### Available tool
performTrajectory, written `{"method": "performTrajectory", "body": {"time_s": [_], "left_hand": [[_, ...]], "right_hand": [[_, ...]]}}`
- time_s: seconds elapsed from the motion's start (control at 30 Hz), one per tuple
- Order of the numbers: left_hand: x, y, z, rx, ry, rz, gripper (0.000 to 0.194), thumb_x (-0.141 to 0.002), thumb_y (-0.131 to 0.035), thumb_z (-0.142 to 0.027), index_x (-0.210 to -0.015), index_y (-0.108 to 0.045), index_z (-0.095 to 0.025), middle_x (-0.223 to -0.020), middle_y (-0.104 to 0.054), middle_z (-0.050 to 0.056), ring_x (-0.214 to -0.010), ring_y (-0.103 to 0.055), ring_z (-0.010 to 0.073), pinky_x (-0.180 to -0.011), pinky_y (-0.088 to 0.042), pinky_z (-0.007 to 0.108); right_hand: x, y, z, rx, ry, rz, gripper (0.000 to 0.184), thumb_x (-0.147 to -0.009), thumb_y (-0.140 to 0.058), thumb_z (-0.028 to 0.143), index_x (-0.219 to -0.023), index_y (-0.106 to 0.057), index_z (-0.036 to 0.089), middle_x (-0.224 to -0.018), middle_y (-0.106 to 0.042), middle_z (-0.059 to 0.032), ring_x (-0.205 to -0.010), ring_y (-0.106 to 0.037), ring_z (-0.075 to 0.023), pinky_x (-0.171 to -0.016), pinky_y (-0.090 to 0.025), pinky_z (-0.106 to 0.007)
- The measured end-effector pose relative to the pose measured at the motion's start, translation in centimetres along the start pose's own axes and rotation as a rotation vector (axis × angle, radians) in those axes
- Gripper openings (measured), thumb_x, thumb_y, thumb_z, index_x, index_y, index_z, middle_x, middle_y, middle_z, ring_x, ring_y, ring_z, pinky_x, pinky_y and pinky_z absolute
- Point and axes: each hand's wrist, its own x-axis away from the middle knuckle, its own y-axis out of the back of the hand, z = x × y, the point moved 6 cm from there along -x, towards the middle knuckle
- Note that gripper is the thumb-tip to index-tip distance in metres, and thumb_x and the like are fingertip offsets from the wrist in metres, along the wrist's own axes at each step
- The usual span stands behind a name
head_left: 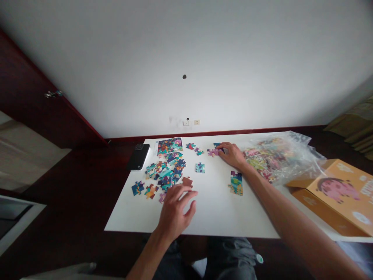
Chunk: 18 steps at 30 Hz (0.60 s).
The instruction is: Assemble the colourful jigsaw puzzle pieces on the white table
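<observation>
My right hand (233,155) reaches to the back of the white table, its fingertips on some pink and dark blue puzzle pieces (213,152). Whether it grips one or only presses on it, I cannot see. Over the near side of a heap of jigsaw pieces (169,171) hovers my left hand (178,206), fingers apart and holding nothing. A brown piece (187,181) lies just beyond its fingers. Beside my right forearm is a joined strip of blue, green and yellow pieces (236,183). A single teal piece (200,167) lies between the hands.
A picture card (170,146) and a black phone (139,157) lie at the back left. To the right are a clear plastic bag of pieces (279,155) and an open orange box (338,194). A white wall (233,77) stands behind the table (215,217).
</observation>
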Motion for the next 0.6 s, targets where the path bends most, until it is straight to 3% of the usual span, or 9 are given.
{"method": "performTrajectory", "body": {"time_s": [0.13,0.27,0.43,0.6], "left_hand": [[5.9,4.1,6.0,-0.212,0.198,-0.096,0.034,-0.098,-0.059,-0.021,-0.132,-0.063,-0.025,-0.120,-0.069,0.007,-0.117,-0.061,0.0263,-0.103,-0.049,0.044],[8.8,7.0,9.7,-0.387,0.302,-0.128,0.042,-0.098,-0.060,-0.027,-0.140,-0.058,-0.025,-0.126,-0.069,0.009,-0.116,-0.061,0.0294,-0.102,-0.049,0.047],[8.9,7.9,11.8,-0.463,0.394,-0.176,0.044,-0.097,-0.060,-0.030,-0.140,-0.057,-0.021,-0.127,-0.070,0.011,-0.118,-0.062,0.0313,-0.101,-0.049,0.047],[8.7,7.6,11.1,-0.457,0.336,-0.136,0.038,-0.095,-0.063,-0.028,-0.132,-0.064,-0.024,-0.130,-0.069,0.009,-0.120,-0.060,0.0306,-0.104,-0.047,0.047]], "right_hand": [[0.0,0.1,0.2,-0.009,-0.004,0.002,0.027,-0.092,-0.060,0.033,-0.107,-0.081,0.024,-0.124,-0.074,-0.0056,-0.111,-0.069,-0.0273,-0.106,-0.049,-0.044],[0.0,0.2,0.4,-0.016,-0.026,0.004,0.027,-0.093,-0.060,0.037,-0.106,-0.081,0.025,-0.124,-0.074,-0.0047,-0.113,-0.068,-0.0281,-0.107,-0.049,-0.046],[-0.1,0.2,-0.2,-0.057,-0.042,0.008,0.030,-0.093,-0.061,0.042,-0.110,-0.080,0.025,-0.126,-0.073,-0.0072,-0.116,-0.068,-0.0279,-0.109,-0.050,-0.047],[-0.7,1.2,0.2,-0.010,0.042,0.027,0.030,-0.093,-0.062,0.041,-0.109,-0.079,0.022,-0.121,-0.074,-0.0113,-0.114,-0.069,-0.0297,-0.108,-0.049,-0.049]]}}
